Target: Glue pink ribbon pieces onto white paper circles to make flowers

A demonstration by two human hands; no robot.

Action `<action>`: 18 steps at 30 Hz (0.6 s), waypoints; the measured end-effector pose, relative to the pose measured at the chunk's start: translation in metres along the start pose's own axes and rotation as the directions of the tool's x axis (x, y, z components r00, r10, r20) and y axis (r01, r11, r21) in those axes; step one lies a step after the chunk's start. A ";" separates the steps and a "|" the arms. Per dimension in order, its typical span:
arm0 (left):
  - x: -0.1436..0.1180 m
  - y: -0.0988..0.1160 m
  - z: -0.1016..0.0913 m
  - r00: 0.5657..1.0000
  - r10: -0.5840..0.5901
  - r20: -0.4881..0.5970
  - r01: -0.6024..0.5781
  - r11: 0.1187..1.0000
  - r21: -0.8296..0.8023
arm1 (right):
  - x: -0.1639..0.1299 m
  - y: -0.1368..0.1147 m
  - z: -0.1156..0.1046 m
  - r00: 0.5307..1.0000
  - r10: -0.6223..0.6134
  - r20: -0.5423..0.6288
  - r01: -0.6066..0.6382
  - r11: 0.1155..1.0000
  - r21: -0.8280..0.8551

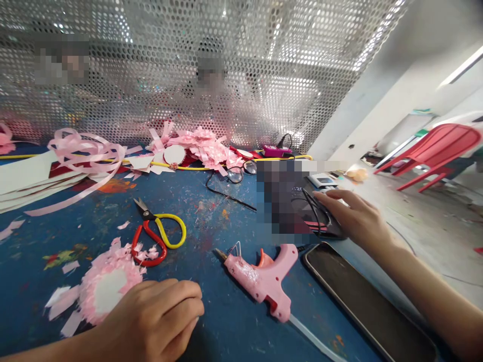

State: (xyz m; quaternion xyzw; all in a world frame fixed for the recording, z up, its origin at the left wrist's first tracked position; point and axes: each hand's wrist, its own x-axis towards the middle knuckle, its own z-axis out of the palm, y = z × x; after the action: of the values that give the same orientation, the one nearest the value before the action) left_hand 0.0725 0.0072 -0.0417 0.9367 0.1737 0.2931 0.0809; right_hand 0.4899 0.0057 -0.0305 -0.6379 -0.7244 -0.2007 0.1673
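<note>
While a pink rosette [103, 293] lies on the bench [211, 229], partly hidden by the loosely clenched left hand [162, 311], a dark cord [314, 208] loops at the half-curled right hand [356, 216], though whether it is gripped I cannot tell.

The head camera looks forward-down over a table [211, 226].

One pair of red-and-yellow-handled metal scissors [148, 216], one round pink-fringed white rosette [107, 294] near left, one pink plastic glue gun [260, 281], one black rectangular phone [364, 299] near right, one red plastic chair [447, 151] far right
</note>
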 end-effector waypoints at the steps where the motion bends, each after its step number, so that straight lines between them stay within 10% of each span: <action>1: 0.002 0.000 -0.002 1.000 -0.010 0.011 0.010 0.998 -0.056 | -0.001 -0.015 -0.006 1.000 -0.002 -0.029 0.004 0.998 0.059; 6: 0.015 0.003 -0.003 0.982 -0.129 0.139 0.183 0.843 -0.505 | -0.009 -0.122 -0.047 0.995 -0.067 -0.072 0.090 0.914 0.395; 8: 0.018 0.008 0.003 0.971 -0.179 0.155 0.237 0.680 -0.694 | -0.010 -0.160 -0.059 0.987 -0.109 0.118 -0.033 0.584 0.811; 11: 0.018 0.014 0.012 0.950 -0.286 0.124 0.258 0.496 -0.829 | -0.009 -0.195 -0.064 0.904 -0.059 0.423 -0.403 0.208 0.891; 15: 0.025 0.016 0.014 0.912 -0.400 0.090 0.308 0.525 -0.793 | -0.010 -0.208 -0.058 0.740 -0.068 0.669 -0.673 -0.059 0.738; 18: 0.021 0.014 0.014 0.917 -0.392 0.072 0.323 0.623 -0.712 | -0.014 -0.210 -0.055 0.684 -0.084 0.725 -0.730 -0.061 0.681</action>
State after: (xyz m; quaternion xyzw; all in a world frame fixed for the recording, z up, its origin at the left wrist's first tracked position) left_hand 0.1006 0.0015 -0.0391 0.7640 0.2328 0.3567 0.4846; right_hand 0.2829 -0.0560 -0.0060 -0.5293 -0.4658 0.6034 0.3725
